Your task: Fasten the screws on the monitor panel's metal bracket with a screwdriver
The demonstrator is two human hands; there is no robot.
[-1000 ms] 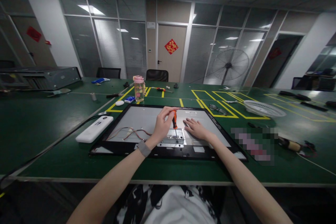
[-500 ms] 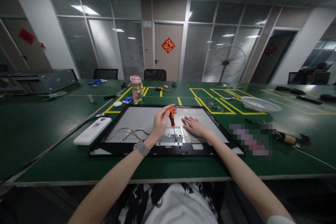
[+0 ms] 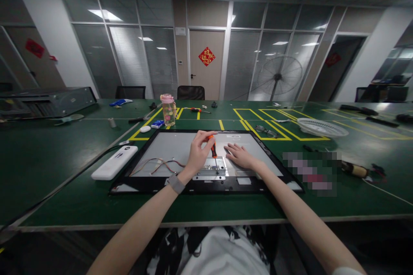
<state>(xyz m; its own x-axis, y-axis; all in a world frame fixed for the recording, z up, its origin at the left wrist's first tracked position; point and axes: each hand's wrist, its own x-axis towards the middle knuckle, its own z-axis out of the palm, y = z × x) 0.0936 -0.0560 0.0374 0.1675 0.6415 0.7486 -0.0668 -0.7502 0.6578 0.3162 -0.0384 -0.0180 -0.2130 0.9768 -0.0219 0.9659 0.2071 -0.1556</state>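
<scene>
My left hand (image 3: 198, 151), with a grey watch band at the wrist, has its fingers closed around the top of a screwdriver (image 3: 213, 150) with an orange and black handle. The screwdriver stands nearly upright, its tip down at a small metal bracket (image 3: 203, 177). That bracket sits near the front edge of a black-framed display panel (image 3: 258, 150) lying flat on the green table. On the panel's grey surface, right of the screwdriver, my right hand (image 3: 241, 155) rests flat with fingers spread. Thin coloured wires (image 3: 164, 165) trail left from beneath my left hand.
A white power bank (image 3: 115, 163) lies left of the panel, near a black cable. Behind stand a pink-lidded bottle (image 3: 168, 111) and a blue packet (image 3: 158, 124). Glasses (image 3: 266, 130) and a white basket (image 3: 322, 128) are at the back right. Another screwdriver (image 3: 197, 110) lies farther back.
The fingers of my left hand have shifted slightly on the screwdriver handle, reaching more over its top. My right hand keeps its place on the panel.
</scene>
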